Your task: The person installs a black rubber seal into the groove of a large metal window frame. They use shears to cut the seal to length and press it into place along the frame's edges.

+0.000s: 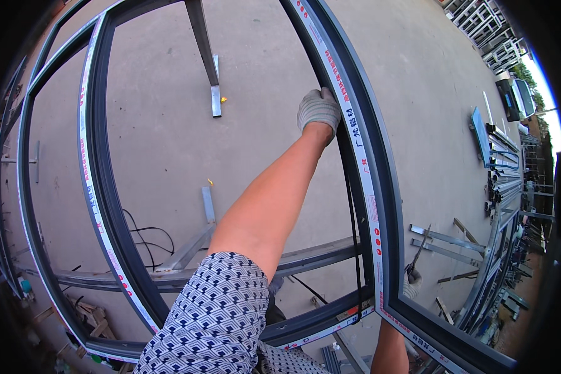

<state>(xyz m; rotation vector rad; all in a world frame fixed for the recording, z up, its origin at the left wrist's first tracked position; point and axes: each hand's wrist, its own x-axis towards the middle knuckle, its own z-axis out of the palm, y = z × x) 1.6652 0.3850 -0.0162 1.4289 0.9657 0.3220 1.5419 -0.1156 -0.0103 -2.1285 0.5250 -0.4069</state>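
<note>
A large dark aluminium window frame (377, 187) with printed white protective film lies across the view. My left hand (318, 111), in a pale knit glove, is at the inner edge of its right-hand bar. Its fingers are curled against the groove; their tips are partly hidden. A thin black rubber strip (353, 227) runs from just below this hand down along the bar, hanging slightly away from it. Outside the frame's lower right, my right hand (412, 285), also gloved, is closed around what looks like a pair of scissors (420, 252), blades upward. The frame partly covers that hand.
Metal trestle bars (196, 277) pass beneath the frame. A black cable (149, 232) curls on the concrete floor at left. More metal legs (445, 240) stand at right, near stacked profiles (505, 177) and a blue cart (480, 134). A vehicle (516, 100) is parked farther off.
</note>
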